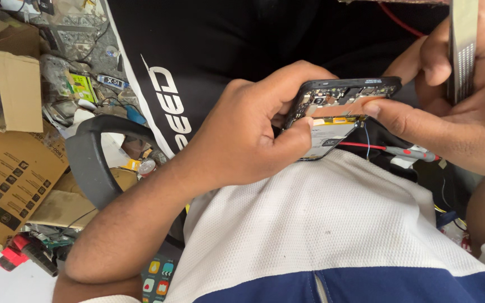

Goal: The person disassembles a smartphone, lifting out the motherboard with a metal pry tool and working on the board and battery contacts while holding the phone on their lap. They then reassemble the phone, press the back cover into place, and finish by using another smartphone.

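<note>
My left hand [242,134] grips an opened black phone [338,109] by its left edge, thumb pressed on its side. The back cover is off, so the circuit board, camera module and a yellowish battery show. My right hand [456,112] is at the right. One of its fingers touches the phone's upper inside near the board. That same hand also clamps a flat ridged metal tool [462,50] that points upward. A red and grey screwdriver [402,150] lies just below the phone on dark cloth, over my white and blue shirt [321,224].
Cardboard boxes [12,168] and cluttered small parts fill the left side. A black curved armrest [88,163] stands beside my left forearm. A red tool [15,255] and a phone with a lit screen of coloured icons [155,278] lie at the bottom left. Black fabric with white lettering [197,56] hangs behind.
</note>
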Available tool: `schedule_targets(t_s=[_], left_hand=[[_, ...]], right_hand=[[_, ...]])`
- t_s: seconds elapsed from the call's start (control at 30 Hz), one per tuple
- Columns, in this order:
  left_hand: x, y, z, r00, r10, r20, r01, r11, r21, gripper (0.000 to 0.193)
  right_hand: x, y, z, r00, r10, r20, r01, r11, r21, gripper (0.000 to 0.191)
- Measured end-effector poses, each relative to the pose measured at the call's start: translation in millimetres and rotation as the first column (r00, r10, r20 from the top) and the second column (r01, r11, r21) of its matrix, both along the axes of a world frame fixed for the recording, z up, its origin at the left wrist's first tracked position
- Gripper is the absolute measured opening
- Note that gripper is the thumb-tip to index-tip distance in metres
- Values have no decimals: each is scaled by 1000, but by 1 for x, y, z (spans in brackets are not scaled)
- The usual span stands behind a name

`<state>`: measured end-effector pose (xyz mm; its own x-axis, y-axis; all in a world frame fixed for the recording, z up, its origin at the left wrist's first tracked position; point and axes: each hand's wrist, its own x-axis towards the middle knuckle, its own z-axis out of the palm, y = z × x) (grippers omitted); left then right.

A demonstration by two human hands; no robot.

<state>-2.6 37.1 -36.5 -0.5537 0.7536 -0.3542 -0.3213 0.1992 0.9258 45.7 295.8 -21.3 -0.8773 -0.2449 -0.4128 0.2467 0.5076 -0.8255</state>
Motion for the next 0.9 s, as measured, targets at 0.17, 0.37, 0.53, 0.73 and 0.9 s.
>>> schedule_targets(t_s=[0.17,0.37,0.53,0.73,0.9], left_hand=[[4,2,4,1000,0,-5,0,1000,-17,38],[12,-1,0,981,83,-174,-72,995,69,36],[15,3,-7,985,100,-138,-100,995,4,31],[15,0,-10,989,114,-95,-113,993,13,30],[15,1,-13,988,128,-83,-125,992,34,30]], right_hand=[[2,2,8,997,67,-39,-63,992,110,39],[4,-2,7,999,-26,22,25,999,33,38],[2,-5,4,1000,9,-22,-7,995,98,38],[1,-6,4,1000,5,-1,-5,997,72,35],[0,-8,4,999,26,-32,-22,995,100,36]])
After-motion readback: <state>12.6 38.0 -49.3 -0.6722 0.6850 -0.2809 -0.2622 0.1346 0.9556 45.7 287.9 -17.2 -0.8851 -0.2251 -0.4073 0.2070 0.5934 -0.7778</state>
